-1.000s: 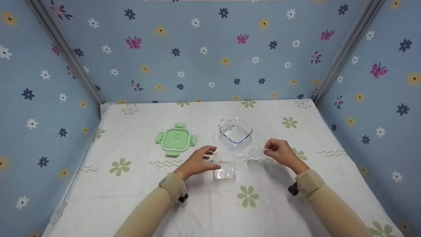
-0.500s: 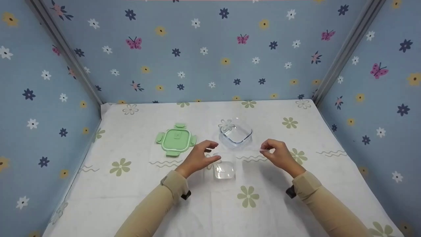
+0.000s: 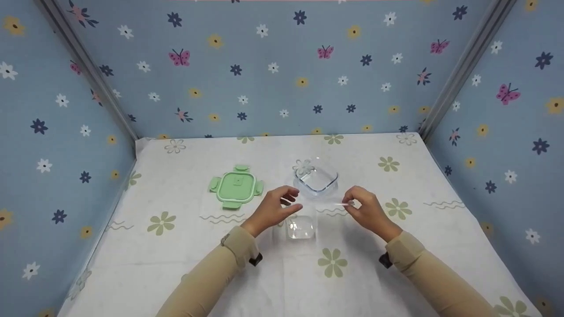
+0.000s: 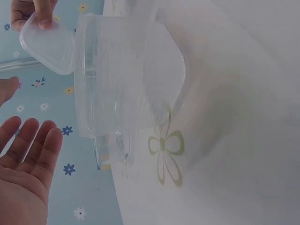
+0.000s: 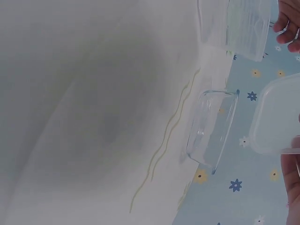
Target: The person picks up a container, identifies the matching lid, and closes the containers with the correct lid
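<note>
My right hand (image 3: 369,213) pinches the edge of a translucent, round-cornered plastic lid (image 5: 274,115), held up in the air. The lid looks like a thin bright line in the head view. A clear plastic container (image 4: 122,70) stands upright on the cloth, its top uncovered. My left hand (image 3: 273,209) hovers beside and above this container, thumb and fingers apart, holding nothing. In the left wrist view the lid is beyond the container's rim. Behind the plastic container, a square glass container (image 3: 315,190) stands without a lid.
A green lid (image 3: 236,188) with a flap on each side lies on the white flowered tablecloth (image 3: 176,259), left of the glass container. Blue patterned walls (image 3: 273,88) enclose the table at the back and both sides.
My right hand has moved left with the lid, toward the plastic container, and the lid has tilted. My left hand has shifted slightly right. The containers and green lid have stayed put.
</note>
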`<state>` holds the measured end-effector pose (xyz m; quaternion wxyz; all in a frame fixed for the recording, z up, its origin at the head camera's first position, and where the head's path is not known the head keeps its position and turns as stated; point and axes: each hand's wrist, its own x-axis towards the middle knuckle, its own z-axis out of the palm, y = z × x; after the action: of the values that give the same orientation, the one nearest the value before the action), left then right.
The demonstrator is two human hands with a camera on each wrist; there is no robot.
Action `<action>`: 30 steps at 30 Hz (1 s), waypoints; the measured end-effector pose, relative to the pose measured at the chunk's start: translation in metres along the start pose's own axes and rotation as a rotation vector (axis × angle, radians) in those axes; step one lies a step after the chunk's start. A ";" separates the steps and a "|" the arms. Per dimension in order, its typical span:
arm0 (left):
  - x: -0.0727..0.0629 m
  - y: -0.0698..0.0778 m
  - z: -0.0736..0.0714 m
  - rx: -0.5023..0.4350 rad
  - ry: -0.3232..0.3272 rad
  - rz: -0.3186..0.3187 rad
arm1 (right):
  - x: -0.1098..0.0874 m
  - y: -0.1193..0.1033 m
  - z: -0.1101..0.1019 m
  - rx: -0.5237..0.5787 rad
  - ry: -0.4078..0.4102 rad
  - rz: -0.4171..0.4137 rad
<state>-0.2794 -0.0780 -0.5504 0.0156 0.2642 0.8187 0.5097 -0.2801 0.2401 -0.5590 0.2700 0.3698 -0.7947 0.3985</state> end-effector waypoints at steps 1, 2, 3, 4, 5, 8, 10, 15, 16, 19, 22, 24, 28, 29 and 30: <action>0.001 0.001 0.001 -0.015 -0.003 -0.021 | 0.000 -0.001 0.001 -0.006 0.001 -0.011; 0.001 0.002 0.001 -0.024 -0.004 -0.044 | 0.001 -0.001 0.002 -0.012 0.002 -0.024; 0.002 0.003 0.002 -0.030 -0.002 -0.064 | 0.001 -0.002 0.003 -0.018 0.002 -0.036; 0.002 0.004 0.003 -0.035 0.002 -0.083 | 0.002 -0.003 0.003 -0.026 0.002 -0.050; 0.002 0.005 0.003 -0.038 0.007 -0.103 | 0.002 -0.004 0.004 -0.033 0.001 -0.063; 0.004 0.008 0.005 -0.044 0.021 -0.157 | 0.004 -0.007 0.006 -0.051 0.000 -0.092; 0.006 0.010 0.006 -0.063 0.022 -0.182 | 0.004 -0.008 0.008 -0.064 -0.001 -0.106; 0.010 0.012 0.010 -0.109 -0.003 -0.235 | 0.006 -0.012 0.013 -0.067 0.002 -0.108; 0.010 0.012 0.011 -0.113 -0.010 -0.248 | 0.006 -0.013 0.014 -0.065 0.002 -0.105; 0.011 0.012 0.014 -0.125 -0.025 -0.285 | 0.006 -0.015 0.018 -0.061 0.000 -0.095; 0.012 0.011 0.017 -0.152 -0.037 -0.311 | 0.007 -0.018 0.021 -0.058 -0.003 -0.089; 0.012 0.011 0.018 -0.183 -0.037 -0.324 | 0.008 -0.019 0.024 -0.057 -0.004 -0.087; 0.014 0.012 0.019 -0.249 -0.024 -0.333 | 0.009 -0.021 0.028 -0.061 -0.014 -0.081; 0.014 0.012 0.019 -0.265 -0.017 -0.333 | 0.009 -0.021 0.029 -0.061 -0.016 -0.080; 0.014 0.012 0.020 -0.282 -0.009 -0.332 | 0.009 -0.022 0.030 -0.063 -0.018 -0.081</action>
<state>-0.2806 -0.0510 -0.5461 0.1397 0.1229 0.7714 0.6085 -0.2721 0.2027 -0.5592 0.2903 0.3963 -0.7937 0.3587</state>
